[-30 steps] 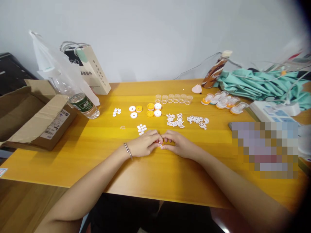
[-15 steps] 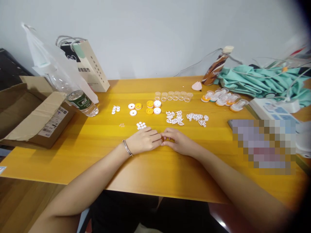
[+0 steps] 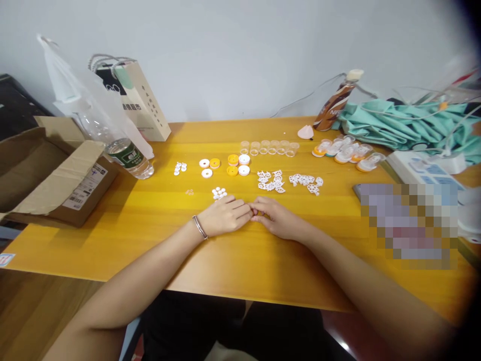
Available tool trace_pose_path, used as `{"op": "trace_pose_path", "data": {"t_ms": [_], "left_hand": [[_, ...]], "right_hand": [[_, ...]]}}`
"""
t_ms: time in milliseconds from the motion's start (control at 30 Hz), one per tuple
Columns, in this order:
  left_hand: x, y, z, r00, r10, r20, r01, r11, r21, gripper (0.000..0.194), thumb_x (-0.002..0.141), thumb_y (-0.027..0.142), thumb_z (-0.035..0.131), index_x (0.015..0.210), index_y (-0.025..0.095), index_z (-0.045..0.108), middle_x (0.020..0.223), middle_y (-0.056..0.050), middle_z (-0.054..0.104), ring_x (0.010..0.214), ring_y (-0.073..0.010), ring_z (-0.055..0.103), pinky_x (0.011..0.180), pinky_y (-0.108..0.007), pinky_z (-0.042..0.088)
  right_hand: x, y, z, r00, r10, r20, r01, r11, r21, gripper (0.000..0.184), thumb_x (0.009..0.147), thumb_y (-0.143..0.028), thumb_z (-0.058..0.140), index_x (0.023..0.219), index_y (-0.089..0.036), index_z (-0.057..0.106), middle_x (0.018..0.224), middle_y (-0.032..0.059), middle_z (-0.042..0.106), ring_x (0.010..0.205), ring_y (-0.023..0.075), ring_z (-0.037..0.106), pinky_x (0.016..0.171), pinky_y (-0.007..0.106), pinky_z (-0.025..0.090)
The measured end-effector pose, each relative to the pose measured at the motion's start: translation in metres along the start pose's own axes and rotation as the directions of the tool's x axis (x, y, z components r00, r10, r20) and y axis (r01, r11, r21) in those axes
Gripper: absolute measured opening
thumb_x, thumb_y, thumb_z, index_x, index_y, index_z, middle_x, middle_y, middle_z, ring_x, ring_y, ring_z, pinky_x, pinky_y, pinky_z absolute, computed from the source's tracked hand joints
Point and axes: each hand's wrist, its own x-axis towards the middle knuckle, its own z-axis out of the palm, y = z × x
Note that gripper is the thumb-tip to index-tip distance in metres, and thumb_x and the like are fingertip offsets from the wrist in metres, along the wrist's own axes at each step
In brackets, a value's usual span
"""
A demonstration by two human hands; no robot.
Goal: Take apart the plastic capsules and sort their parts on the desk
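My left hand (image 3: 230,215) and my right hand (image 3: 276,218) meet fingertip to fingertip just above the table. Both are closed in a pinch, and whatever lies between the fingers is too small and hidden to make out. Small white round pieces (image 3: 219,193) lie just beyond my left hand. Past my right hand are white spoked plastic parts (image 3: 271,181) in a loose group, with more white cut-out parts (image 3: 304,180) to their right. Orange and white round caps (image 3: 238,165) sit farther back, before a row of clear small cups (image 3: 269,147).
An open cardboard box (image 3: 82,185) and a water bottle (image 3: 130,159) stand left, near a paper bag (image 3: 145,108). At right are assembled clear-topped pieces (image 3: 343,149), a brown drink bottle (image 3: 335,103), green fabric (image 3: 409,123) and a blurred-out flat object (image 3: 409,225). Tiny rings (image 3: 190,192) lie left of centre.
The view has shifted slightly. My hands stay together at the fingertips with only a slight change in finger position; the pieces on the table lie as before.
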Motion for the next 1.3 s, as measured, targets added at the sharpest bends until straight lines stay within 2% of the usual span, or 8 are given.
{"op": "trace_pose_path", "data": {"t_ms": [100, 233, 367, 467, 600, 967, 1167, 1300], "left_hand": [[-0.001, -0.002, 0.002, 1.0, -0.023, 0.001, 0.023, 0.999, -0.049, 0.023, 0.093, 0.018, 0.036, 0.093, 0.013, 0.058, 0.085, -0.004, 0.061, 0.072, -0.0128, 0.052, 0.061, -0.028, 0.037], [-0.004, -0.006, 0.007, 0.997, -0.077, 0.022, 0.08, 0.973, -0.218, 0.024, 0.093, 0.019, 0.034, 0.097, 0.015, 0.057, 0.092, -0.005, 0.061, 0.078, -0.013, 0.052, 0.068, -0.026, 0.042], [-0.003, -0.009, 0.01, 0.994, -0.1, 0.044, 0.109, 0.938, -0.33, 0.026, 0.093, 0.019, 0.033, 0.092, 0.015, 0.059, 0.09, -0.005, 0.061, 0.08, -0.0133, 0.051, 0.072, -0.026, 0.044], [-0.002, -0.008, 0.009, 0.988, -0.15, 0.044, 0.155, 0.907, -0.392, 0.025, 0.092, 0.022, 0.035, 0.09, 0.015, 0.059, 0.087, -0.005, 0.06, 0.078, -0.0128, 0.052, 0.072, -0.025, 0.045], [0.0, -0.004, 0.008, 0.972, -0.228, 0.054, 0.226, 0.852, -0.473, 0.023, 0.092, 0.024, 0.038, 0.089, 0.015, 0.059, 0.085, -0.005, 0.059, 0.076, -0.0115, 0.053, 0.072, -0.024, 0.045], [-0.001, -0.002, 0.011, 0.966, -0.245, 0.086, 0.256, 0.846, -0.468, 0.023, 0.092, 0.023, 0.038, 0.092, 0.014, 0.059, 0.086, -0.006, 0.06, 0.078, -0.0117, 0.056, 0.072, -0.024, 0.047], [-0.004, -0.001, 0.011, 0.981, -0.181, 0.068, 0.193, 0.927, -0.323, 0.024, 0.092, 0.023, 0.036, 0.096, 0.015, 0.058, 0.09, -0.007, 0.06, 0.081, -0.0137, 0.055, 0.074, -0.027, 0.047], [-0.004, -0.002, 0.011, 0.986, -0.161, 0.035, 0.164, 0.937, -0.308, 0.025, 0.092, 0.025, 0.036, 0.096, 0.014, 0.059, 0.088, -0.007, 0.061, 0.081, -0.014, 0.056, 0.073, -0.027, 0.047]], "right_hand": [[0.0, 0.001, 0.0, 1.0, -0.013, -0.003, 0.013, 1.0, 0.01, 0.005, 0.082, -0.016, 0.049, 0.08, -0.017, 0.053, 0.077, 0.0027, 0.049, 0.076, 0.0164, 0.048, 0.073, 0.031, 0.04], [0.0, 0.004, 0.0, 1.0, -0.002, -0.002, 0.002, 0.998, 0.067, 0.005, 0.082, -0.018, 0.051, 0.086, -0.018, 0.053, 0.078, 0.0024, 0.051, 0.076, 0.0161, 0.049, 0.072, 0.031, 0.041], [-0.001, 0.006, 0.001, 0.996, 0.075, -0.046, -0.068, 0.989, 0.134, 0.03, 0.074, -0.023, 0.062, 0.102, -0.019, 0.051, 0.082, 0.0019, 0.051, 0.076, 0.0154, 0.049, 0.072, 0.03, 0.042], [-0.002, 0.006, 0.001, 0.991, 0.103, -0.087, -0.09, 0.986, 0.141, 0.03, 0.069, -0.027, 0.069, 0.093, -0.018, 0.053, 0.08, 0.0012, 0.048, 0.075, 0.0151, 0.048, 0.071, 0.03, 0.042], [-0.001, 0.006, 0.003, 0.989, 0.073, -0.128, -0.053, 0.986, 0.159, 0.02, 0.071, -0.029, 0.067, 0.081, -0.019, 0.055, 0.076, 0.0003, 0.048, 0.073, 0.014, 0.048, 0.068, 0.028, 0.041], [0.0, 0.006, 0.006, 0.986, 0.09, -0.142, -0.065, 0.983, 0.169, 0.015, 0.071, -0.024, 0.067, 0.076, -0.017, 0.055, 0.074, 0.0001, 0.052, 0.07, 0.0128, 0.049, 0.067, 0.026, 0.04], [0.0, 0.007, 0.006, 0.985, 0.084, -0.151, -0.059, 0.985, 0.162, 0.014, 0.071, -0.021, 0.067, 0.077, -0.017, 0.054, 0.075, 0.0007, 0.053, 0.07, 0.0129, 0.049, 0.067, 0.026, 0.041], [-0.001, 0.006, 0.005, 0.986, 0.08, -0.144, -0.057, 0.986, 0.158, 0.014, 0.071, -0.021, 0.066, 0.077, -0.017, 0.055, 0.075, 0.0007, 0.053, 0.07, 0.0131, 0.05, 0.067, 0.026, 0.041]]}}
